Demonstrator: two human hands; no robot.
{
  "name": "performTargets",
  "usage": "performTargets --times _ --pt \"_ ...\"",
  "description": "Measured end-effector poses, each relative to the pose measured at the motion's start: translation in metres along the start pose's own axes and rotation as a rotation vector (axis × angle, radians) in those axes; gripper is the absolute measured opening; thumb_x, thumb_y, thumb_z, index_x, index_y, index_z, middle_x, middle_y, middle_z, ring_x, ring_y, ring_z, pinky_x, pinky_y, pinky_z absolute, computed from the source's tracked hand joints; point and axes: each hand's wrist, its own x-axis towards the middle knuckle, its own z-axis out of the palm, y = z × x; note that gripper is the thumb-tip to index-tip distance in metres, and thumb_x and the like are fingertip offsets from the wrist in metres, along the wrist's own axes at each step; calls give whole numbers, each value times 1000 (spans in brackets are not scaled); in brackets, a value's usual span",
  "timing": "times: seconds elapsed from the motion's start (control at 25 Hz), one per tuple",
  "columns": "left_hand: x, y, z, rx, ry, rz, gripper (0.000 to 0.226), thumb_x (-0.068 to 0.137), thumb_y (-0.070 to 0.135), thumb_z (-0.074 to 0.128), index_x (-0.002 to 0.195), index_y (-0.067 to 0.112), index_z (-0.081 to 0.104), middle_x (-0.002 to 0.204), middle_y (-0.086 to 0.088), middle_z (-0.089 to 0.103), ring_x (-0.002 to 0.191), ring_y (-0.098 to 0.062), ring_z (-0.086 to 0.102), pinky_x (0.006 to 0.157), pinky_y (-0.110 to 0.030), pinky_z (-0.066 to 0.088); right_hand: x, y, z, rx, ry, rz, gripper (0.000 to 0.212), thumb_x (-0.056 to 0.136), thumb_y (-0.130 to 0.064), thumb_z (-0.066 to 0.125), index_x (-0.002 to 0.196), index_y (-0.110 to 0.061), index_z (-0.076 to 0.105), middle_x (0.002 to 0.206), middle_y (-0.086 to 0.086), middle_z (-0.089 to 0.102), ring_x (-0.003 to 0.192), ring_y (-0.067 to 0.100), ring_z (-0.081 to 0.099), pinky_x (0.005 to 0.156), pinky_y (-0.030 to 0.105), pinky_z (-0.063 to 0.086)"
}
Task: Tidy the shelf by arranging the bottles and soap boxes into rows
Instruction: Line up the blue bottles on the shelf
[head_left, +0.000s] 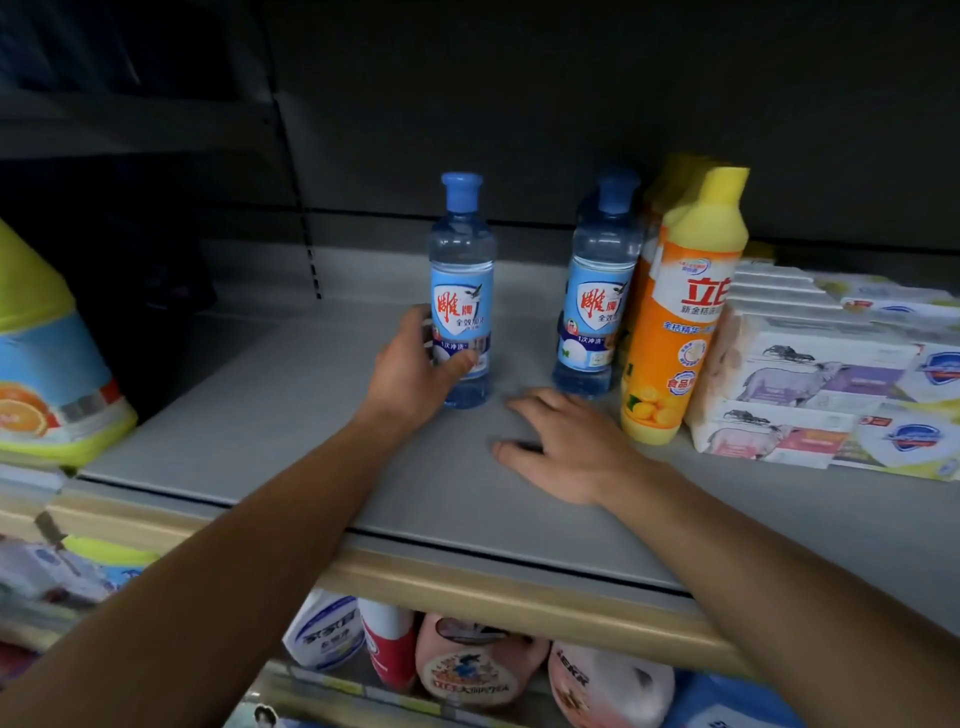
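A clear blue bottle with a blue cap (461, 270) stands upright mid-shelf, and my left hand (415, 364) grips its lower part, thumb across the front. A second blue bottle (597, 291) stands to its right, touching an orange bottle with a yellow cap (680, 322); more yellow-capped bottles stand behind that one. Stacked white soap boxes (810, 384) fill the right end of the shelf. My right hand (566, 447) rests flat on the grey shelf (322, 415), fingers spread, just in front of the second blue bottle and holding nothing.
A large jug with a yellow-green top and orange-fruit label (47, 353) stands at the left end. The shelf's wooden front edge (467, 587) runs below my arms. Pouches and bottles (467, 660) fill the lower shelf. The back panel is dark.
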Motion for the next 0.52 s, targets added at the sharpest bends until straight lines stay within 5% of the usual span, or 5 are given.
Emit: performTargets --times 0.52 --pt "138 -42 60 127 119 43 50 87 20 70 131 8 50 127 -11 61 114 -26 58 98 -38 48 -1 1 1 73 82 -32 70 83 -69 40 142 -33 39 144 -14 37 133 13 33 110 32 29"
